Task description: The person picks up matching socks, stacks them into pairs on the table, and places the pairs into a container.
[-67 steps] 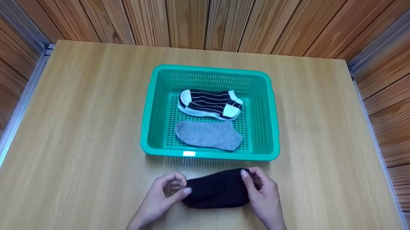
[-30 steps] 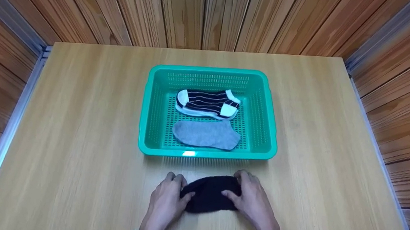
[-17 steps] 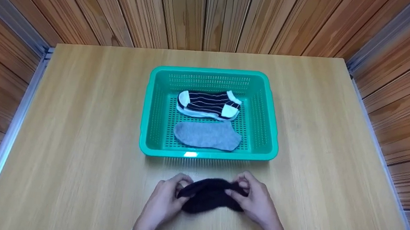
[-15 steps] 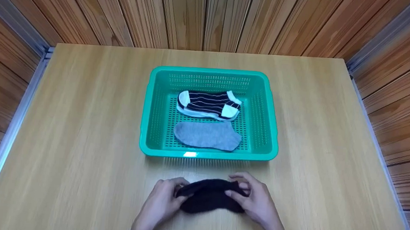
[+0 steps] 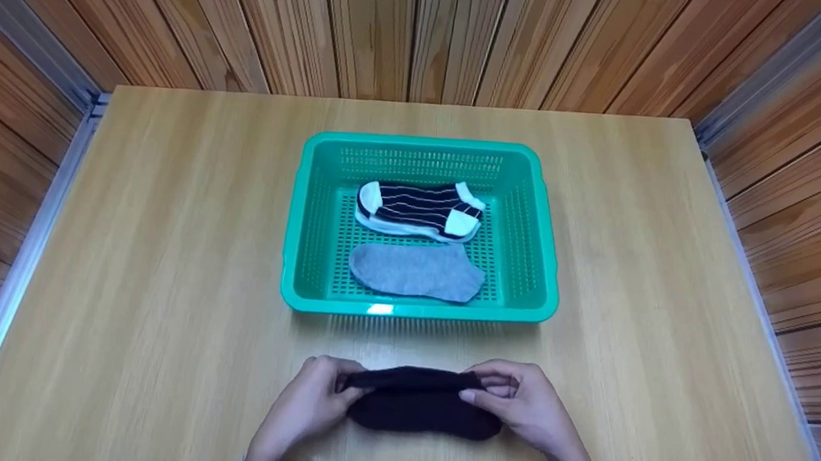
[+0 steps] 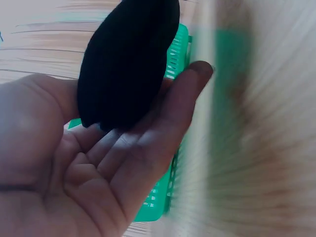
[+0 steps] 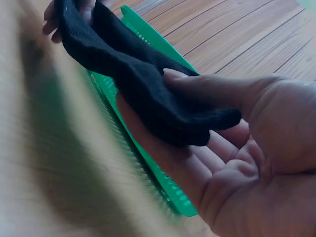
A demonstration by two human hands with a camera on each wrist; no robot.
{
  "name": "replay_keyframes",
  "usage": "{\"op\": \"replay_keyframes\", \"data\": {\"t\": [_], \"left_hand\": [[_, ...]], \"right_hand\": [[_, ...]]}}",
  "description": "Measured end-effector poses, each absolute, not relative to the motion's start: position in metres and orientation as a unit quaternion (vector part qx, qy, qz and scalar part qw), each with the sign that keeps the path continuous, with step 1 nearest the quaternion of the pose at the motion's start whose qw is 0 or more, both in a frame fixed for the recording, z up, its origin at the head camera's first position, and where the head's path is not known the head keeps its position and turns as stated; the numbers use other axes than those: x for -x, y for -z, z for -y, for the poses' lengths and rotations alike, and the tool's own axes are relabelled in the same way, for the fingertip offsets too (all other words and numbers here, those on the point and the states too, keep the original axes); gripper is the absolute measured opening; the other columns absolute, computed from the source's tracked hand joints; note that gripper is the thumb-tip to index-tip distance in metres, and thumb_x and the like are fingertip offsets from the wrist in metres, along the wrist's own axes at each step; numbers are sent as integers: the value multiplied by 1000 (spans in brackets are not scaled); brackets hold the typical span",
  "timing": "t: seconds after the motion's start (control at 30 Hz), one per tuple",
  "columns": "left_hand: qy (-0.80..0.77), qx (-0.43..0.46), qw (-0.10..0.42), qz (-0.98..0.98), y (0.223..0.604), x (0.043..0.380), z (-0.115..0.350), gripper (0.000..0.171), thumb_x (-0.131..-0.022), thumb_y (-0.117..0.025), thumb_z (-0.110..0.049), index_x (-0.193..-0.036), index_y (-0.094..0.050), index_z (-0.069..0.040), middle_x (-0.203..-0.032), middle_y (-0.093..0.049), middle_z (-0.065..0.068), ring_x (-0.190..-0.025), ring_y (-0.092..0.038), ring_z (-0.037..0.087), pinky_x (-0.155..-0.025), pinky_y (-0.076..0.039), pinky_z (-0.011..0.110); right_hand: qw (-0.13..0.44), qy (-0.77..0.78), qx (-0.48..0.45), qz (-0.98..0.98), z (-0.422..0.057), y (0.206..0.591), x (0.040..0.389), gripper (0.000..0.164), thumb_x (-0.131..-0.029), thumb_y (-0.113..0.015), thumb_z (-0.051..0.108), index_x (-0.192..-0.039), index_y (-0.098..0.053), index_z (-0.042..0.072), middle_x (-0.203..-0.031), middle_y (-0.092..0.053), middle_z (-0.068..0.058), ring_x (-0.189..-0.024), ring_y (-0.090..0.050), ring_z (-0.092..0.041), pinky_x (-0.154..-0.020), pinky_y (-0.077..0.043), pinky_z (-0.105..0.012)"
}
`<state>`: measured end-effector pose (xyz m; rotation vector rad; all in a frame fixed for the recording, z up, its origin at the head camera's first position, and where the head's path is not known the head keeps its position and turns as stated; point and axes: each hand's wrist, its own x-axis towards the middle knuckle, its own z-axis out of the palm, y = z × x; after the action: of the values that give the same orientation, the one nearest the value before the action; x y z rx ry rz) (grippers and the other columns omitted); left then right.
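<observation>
A black sock (image 5: 424, 405) is stretched level between both hands, close to the table's near side and in front of the basket. My left hand (image 5: 311, 402) pinches its left end between thumb and fingers; in the left wrist view the dark cloth (image 6: 126, 64) rises from that grip. At the other end my right hand (image 5: 525, 407) pinches the sock with its thumb on top. The right wrist view shows the sock (image 7: 143, 89) folded lengthwise, its fingers (image 7: 192, 168) passing underneath.
A green plastic basket (image 5: 417, 314) stands mid-table beyond the hands. In it lie a black-and-white striped sock (image 5: 416, 207) on something white, and a grey sock (image 5: 414, 270) nearer me. Wood-panelled walls (image 5: 429, 33) border the wooden table (image 5: 152, 251) behind and at the sides.
Both hands keep hold of the black sock. They have moved apart and slightly nearer me, and the sock, bunched and arched half a second ago, now lies straighter between them.
</observation>
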<state>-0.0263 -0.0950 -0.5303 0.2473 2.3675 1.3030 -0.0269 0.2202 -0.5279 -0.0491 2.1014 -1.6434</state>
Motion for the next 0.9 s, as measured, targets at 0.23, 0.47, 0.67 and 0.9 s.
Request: {"op": "replay_keyframes", "data": {"t": [0.23,0.47,0.67,0.9], "left_hand": [[-511,-83,223,-826,519,33,93,7,-95,-76,-8,-98,-81,-9,-91,-80,1,-81,-65,4,-75,-49,17],[-520,-97,225,-818,490,47,101,29,-90,-65,7,-115,-77,-3,-113,-79,13,-97,-70,19,-76,-56,22],[-545,-103,223,-802,467,63,108,30,-95,-68,2,-124,-74,-3,-123,-76,16,-110,-75,26,-89,-63,34],[-539,-124,186,-812,450,80,112,24,-98,-73,-10,-121,-74,-4,-114,-79,13,-98,-78,19,-83,-63,26]], "right_hand": [[220,546,-24,-808,-223,512,33,43,-85,-88,19,-116,-74,-8,-107,-78,-21,-95,-78,-19,-80,-62,-23],[226,532,22,-816,-231,484,45,41,-89,-85,19,-119,-73,-7,-111,-78,-21,-95,-76,-13,-81,-61,-21],[223,521,27,-824,-235,461,60,41,-89,-85,22,-120,-74,-3,-111,-78,-16,-93,-74,-6,-81,-60,-20],[218,517,30,-827,-234,444,78,43,-90,-85,24,-122,-74,-2,-115,-77,-18,-97,-75,-12,-84,-60,-21]]}}
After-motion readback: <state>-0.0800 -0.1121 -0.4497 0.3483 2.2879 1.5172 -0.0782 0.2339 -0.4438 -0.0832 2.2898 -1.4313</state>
